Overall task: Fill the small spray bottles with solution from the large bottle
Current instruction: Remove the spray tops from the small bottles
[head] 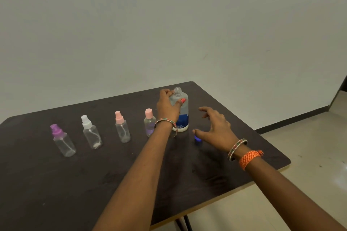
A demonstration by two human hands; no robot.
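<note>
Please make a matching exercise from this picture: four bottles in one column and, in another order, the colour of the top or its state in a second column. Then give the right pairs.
Column 1:
1. leftmost small bottle
2. second small bottle
3. third small bottle
4. large bottle

Column 2:
a. white top
b. no cap, held by the left hand
c. purple top
d. pink top

Pairs: 1-c, 2-a, 3-d, 4-b

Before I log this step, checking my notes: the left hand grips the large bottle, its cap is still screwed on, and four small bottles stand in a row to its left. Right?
Not quite. The head view shows the large bottle uncapped, its threaded neck bare. The rest holds: the left hand grips it, with four small bottles in a row to its left.
</note>
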